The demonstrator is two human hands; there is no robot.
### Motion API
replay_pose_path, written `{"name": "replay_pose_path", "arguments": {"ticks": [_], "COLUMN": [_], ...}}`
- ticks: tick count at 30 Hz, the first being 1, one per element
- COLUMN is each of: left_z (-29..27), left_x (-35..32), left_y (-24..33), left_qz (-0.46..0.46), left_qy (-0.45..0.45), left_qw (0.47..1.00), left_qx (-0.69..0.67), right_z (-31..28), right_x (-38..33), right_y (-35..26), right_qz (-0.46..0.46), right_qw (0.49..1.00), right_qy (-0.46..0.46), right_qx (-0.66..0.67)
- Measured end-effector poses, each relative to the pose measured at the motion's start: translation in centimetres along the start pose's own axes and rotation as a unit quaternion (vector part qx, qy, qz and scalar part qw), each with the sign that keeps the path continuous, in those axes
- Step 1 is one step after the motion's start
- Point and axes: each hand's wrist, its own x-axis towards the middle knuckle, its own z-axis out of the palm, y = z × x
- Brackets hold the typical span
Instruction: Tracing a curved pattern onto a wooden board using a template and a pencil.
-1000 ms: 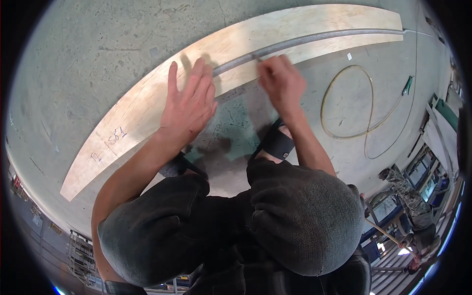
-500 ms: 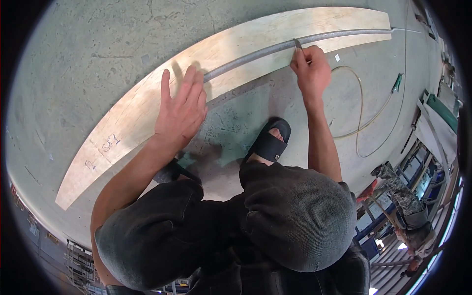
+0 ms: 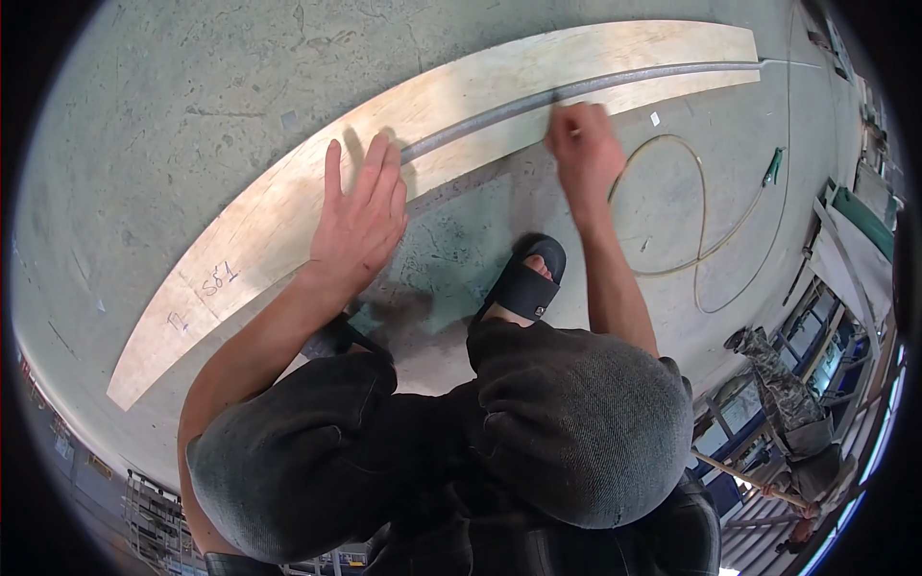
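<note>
A long pale plywood panel [image 3: 259, 235] with one curved edge lies on the floor ahead of me. Along it runs a straight-looking grey strip or bar [image 3: 499, 113], bent by the lens. My left hand [image 3: 360, 211] rests on the panel with fingers spread, at the near end of the strip. At the panel's lower edge, close beside the strip, is my right hand [image 3: 586, 149]. Its fingers are curled closed and smeared by motion. The thin dark flat tool seen in it earlier barely shows now.
A yellowish hose [image 3: 704, 192] loops on the concrete to the right, near a green-handled fitting [image 3: 774, 168]. My sandalled foot [image 3: 531, 278] stands below the panel. Another person [image 3: 792, 394] in camouflage trousers is at the far right, among racks and leaning sheets.
My right hand has shifted left along the strip and slightly down, and its tool has turned mostly out of sight. The left hand has stayed nearly in place.
</note>
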Motion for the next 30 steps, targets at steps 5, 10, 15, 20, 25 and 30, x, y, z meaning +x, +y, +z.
{"name": "replay_pose_path", "arguments": {"ticks": [5, 10, 15, 20, 25, 30], "left_z": [0.0, -0.3, -0.3, -1.2, -1.0, -1.5], "left_x": [0.0, 0.6, 0.3, 0.0, 0.3, 0.8], "left_y": [0.4, 0.6, 1.0, 1.6, 2.4, 2.3], "left_qz": [-0.002, 0.004, -0.004, -0.022, -0.015, -0.023], "left_qy": [0.012, 0.018, 0.018, -0.021, -0.012, -0.018], "left_qw": [1.0, 1.0, 1.0, 1.0, 1.0, 1.0], "left_qx": [0.004, 0.005, -0.009, 0.0, -0.017, -0.003], "right_z": [-0.8, -0.5, -0.9, -2.1, -2.5, -4.7], "right_x": [-0.8, -0.3, -0.6, 1.7, -0.4, 3.8], "right_y": [-2.5, 0.3, -0.8, 3.7, 1.7, 5.8], "right_qz": [-0.109, 0.011, -0.021, 0.063, 0.022, 0.176], "right_qw": [0.992, 0.999, 0.987, 0.991, 0.987, 0.977], "right_qy": [-0.057, -0.01, -0.082, -0.047, -0.073, -0.025], "right_qx": [0.008, 0.042, 0.135, 0.112, 0.138, 0.116]}}
